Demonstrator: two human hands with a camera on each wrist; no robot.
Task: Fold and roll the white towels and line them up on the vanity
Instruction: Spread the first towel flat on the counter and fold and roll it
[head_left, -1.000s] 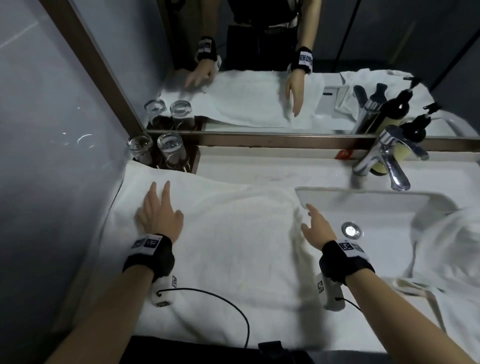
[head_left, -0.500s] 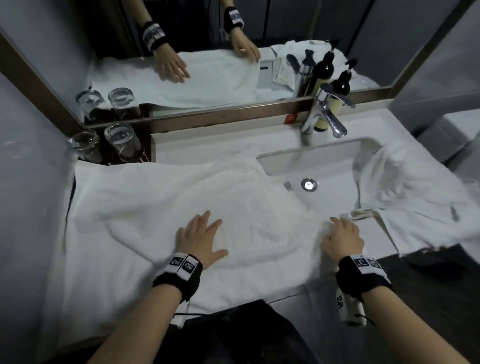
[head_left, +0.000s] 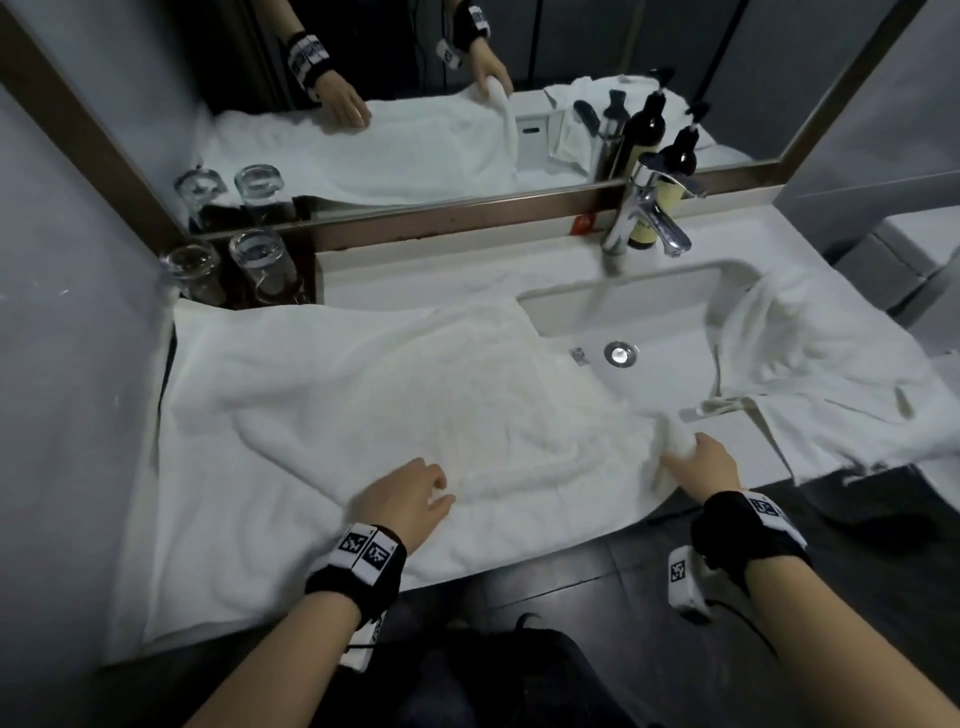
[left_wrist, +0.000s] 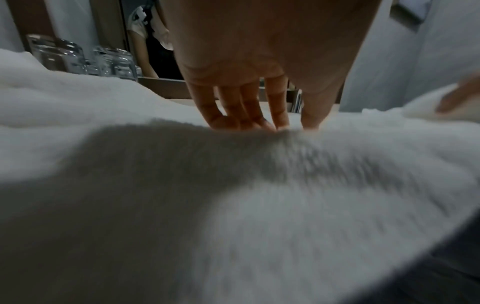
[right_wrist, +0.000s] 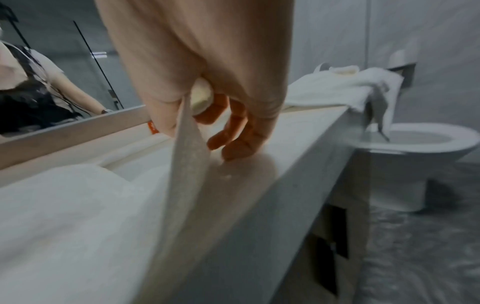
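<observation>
A large white towel lies spread over the vanity left of the sink, its right part sagging into the basin. My left hand rests on its near middle, fingertips pressing down on the pile. At the towel's near right corner my right hand pinches the edge. The right wrist view shows the hand with thumb and fingers curled round the lifted corner. A second white towel lies crumpled right of the sink, overhanging the counter's front edge.
Two upturned glasses stand on a dark tray at the back left, against the mirror. A chrome faucet with a yellow bottle behind it sits over the sink basin. Beyond the vanity's right end is a toilet.
My left hand slid from the towel's far left to its near middle. My right hand left the sink-side edge, came to the near right corner and took hold of it.
</observation>
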